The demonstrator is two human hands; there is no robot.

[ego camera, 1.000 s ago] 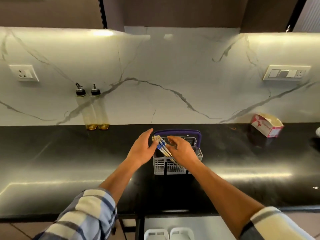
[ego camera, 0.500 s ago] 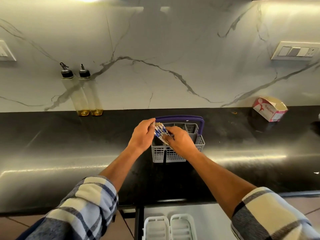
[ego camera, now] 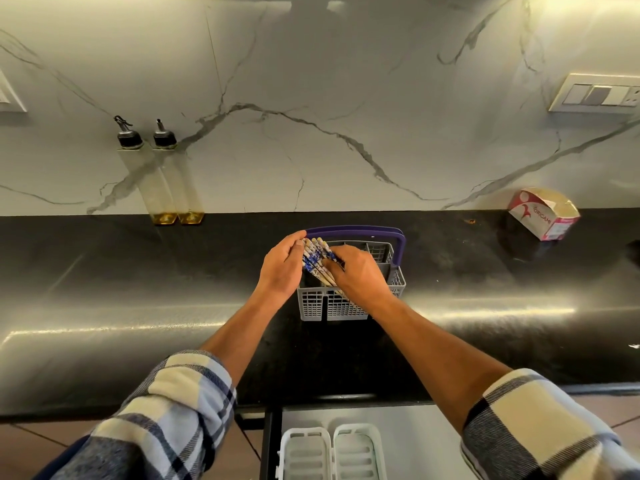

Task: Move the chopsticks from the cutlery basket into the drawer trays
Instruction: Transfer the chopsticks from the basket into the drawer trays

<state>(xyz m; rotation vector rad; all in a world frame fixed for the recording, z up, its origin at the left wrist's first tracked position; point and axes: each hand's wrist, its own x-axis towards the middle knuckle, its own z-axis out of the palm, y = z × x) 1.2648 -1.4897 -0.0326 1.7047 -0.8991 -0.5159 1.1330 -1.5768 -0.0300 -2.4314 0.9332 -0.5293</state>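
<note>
A grey slotted cutlery basket (ego camera: pixel 397 282) with a purple handle stands on the black counter. A bundle of cream chopsticks (ego camera: pixel 316 260) with blue patterned tops leans left out of it. My left hand (ego camera: pixel 281 268) cups the tops of the bundle from the left. My right hand (ego camera: pixel 356 274) grips the same bundle from the right, over the basket. The lower ends of the chopsticks are hidden by my right hand and the basket wall. Two white drawer trays (ego camera: pixel 332 452) lie side by side in the open drawer below the counter edge.
Two tall glass oil bottles (ego camera: pixel 166 185) stand against the marble wall at the back left. A small open cardboard box (ego camera: pixel 543 214) sits at the back right. The black counter (ego camera: pixel 138 289) stretches wide on both sides of the basket.
The view has tilted down, so more of the drawer trays shows. Both hands have closed in on the chopstick bundle, from apart on either side to gripping it.
</note>
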